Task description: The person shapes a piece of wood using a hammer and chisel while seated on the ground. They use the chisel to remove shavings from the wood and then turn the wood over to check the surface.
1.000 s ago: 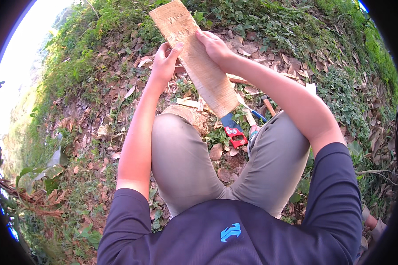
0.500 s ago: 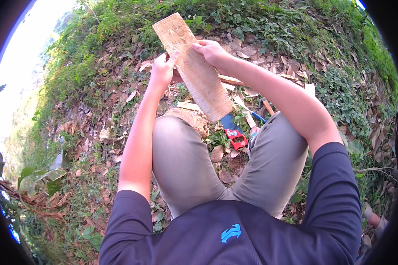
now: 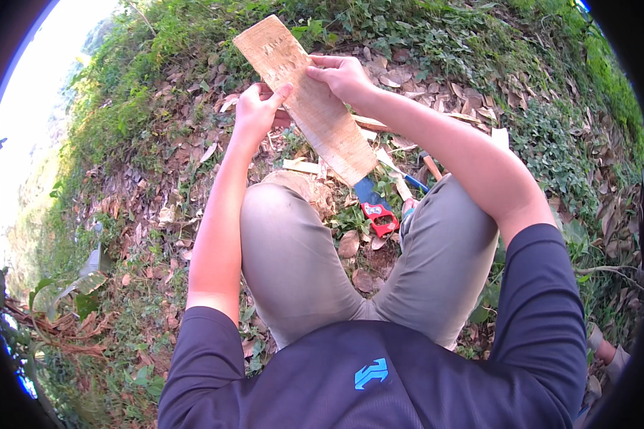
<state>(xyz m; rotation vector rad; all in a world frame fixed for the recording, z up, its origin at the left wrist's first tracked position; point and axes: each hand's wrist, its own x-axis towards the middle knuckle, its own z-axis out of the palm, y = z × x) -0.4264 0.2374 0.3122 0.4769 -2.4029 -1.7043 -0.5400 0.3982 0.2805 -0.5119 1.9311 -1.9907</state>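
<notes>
A flat wooden board [image 3: 322, 118] with rough, chipped patches toward its far end is held up at a slant in front of me. My left hand [image 3: 260, 107] grips its left edge, thumb on the face and the other fingers partly hidden behind. On the right edge, my right hand [image 3: 341, 77] is closed with its thumb on the face too. Below the board's near end lies a handsaw with a red handle [image 3: 380, 219] and a dark blue blade [image 3: 367, 191], partly covered by the board.
A cut stump [image 3: 302, 187] stands beyond my left knee. Wood offcuts [image 3: 302, 166], a blue-handled tool [image 3: 415, 183] and a brown wooden handle [image 3: 430, 166] lie among dry leaves. Green plants [image 3: 422, 43] grow beyond. At the lower right, part of another person [image 3: 608, 354] shows.
The board and both hands have shifted slightly left and away from me. Both hands keep their hold, and more of the saw's blade and handle area shows.
</notes>
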